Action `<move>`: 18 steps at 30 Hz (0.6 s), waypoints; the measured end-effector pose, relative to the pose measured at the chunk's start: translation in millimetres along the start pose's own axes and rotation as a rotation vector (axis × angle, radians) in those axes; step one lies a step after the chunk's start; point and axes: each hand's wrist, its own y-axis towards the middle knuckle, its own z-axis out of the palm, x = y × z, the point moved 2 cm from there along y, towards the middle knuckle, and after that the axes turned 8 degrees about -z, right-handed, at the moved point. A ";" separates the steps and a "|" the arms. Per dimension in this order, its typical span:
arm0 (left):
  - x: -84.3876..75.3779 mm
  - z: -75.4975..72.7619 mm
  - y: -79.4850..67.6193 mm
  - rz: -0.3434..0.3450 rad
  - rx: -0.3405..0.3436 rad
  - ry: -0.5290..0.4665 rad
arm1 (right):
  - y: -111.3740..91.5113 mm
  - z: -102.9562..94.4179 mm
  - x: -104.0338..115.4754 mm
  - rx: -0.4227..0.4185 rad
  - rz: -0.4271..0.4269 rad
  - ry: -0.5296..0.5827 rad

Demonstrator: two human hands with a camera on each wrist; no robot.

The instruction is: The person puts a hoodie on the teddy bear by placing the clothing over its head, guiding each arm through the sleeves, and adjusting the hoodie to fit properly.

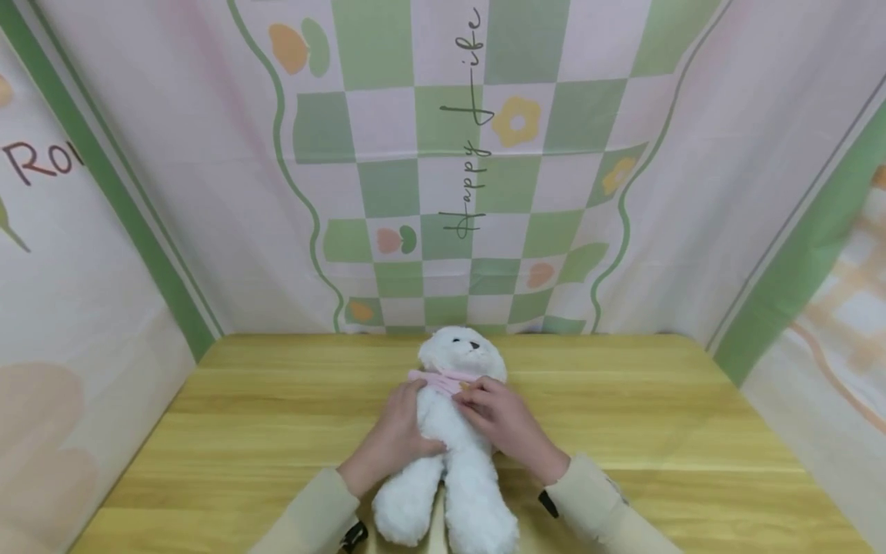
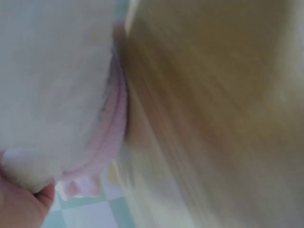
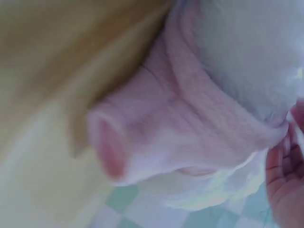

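Observation:
A white plush toy [image 1: 443,423] with a dark nose lies on its back on the wooden table, head toward the back wall. Around its neck goes a pink scarf [image 1: 438,379], with a small orange-yellow patch at the front. The left hand [image 1: 394,431] grips the toy's side, thumb across the belly and fingertips up by the scarf. With its fingertips the right hand [image 1: 508,419] pinches the scarf's front edge. In the right wrist view, the pink scarf [image 3: 156,128] shows a loose, tube-like end hanging beside the neck. Blurred white plush fur [image 2: 47,71] fills much of the left wrist view.
The wooden table [image 1: 277,385] extends to both sides of the toy. Behind it hangs a green-and-white checkered cloth [image 1: 388,185] with lettering. Printed cloth panels [image 1: 90,323] stand at the left and right.

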 end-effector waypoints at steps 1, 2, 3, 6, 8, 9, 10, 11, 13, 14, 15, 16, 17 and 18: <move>-0.8 1.1 -1.2 0.000 -0.011 -0.006 | 3.8 0.9 1.4 0.015 0.035 -0.036; -1.6 2.0 -2.6 0.006 -0.030 -0.013 | 6.9 1.7 2.6 0.030 0.076 -0.073; -2.2 3.0 -4.1 0.016 -0.051 -0.018 | 9.8 2.0 4.0 0.044 0.113 -0.103; -2.8 6.9 -7.9 0.060 -0.118 -0.019 | 16.1 2.4 7.4 0.061 0.186 -0.189; -3.9 8.9 -10.5 0.096 -0.155 -0.002 | 18.8 2.2 8.5 0.067 0.236 -0.185; -4.6 9.8 -11.7 0.109 -0.167 0.010 | 19.7 2.0 8.7 0.066 0.270 -0.158; -5.7 10.5 -12.7 0.124 -0.177 0.026 | 20.2 2.1 8.5 0.069 0.316 -0.097; -7.2 11.0 -13.5 0.147 -0.183 0.040 | 20.5 2.0 8.4 0.074 0.362 -0.011; -9.9 12.0 -14.2 0.186 -0.198 0.068 | 20.3 1.2 8.9 0.083 0.464 0.199; -10.9 12.3 -14.4 0.198 -0.205 0.076 | 20.0 0.8 9.1 0.086 0.503 0.294; -11.7 12.3 -14.6 0.207 -0.211 0.078 | 19.7 0.5 9.3 0.091 0.530 0.381; -12.0 12.2 -14.7 0.212 -0.212 0.077 | 19.4 0.0 9.9 0.105 0.544 0.452; -11.6 11.7 -14.6 0.209 -0.209 0.067 | 19.3 -0.2 9.9 0.119 0.540 0.486; -10.7 10.8 -14.7 0.196 -0.204 0.051 | 19.3 -0.6 9.9 0.132 0.522 0.503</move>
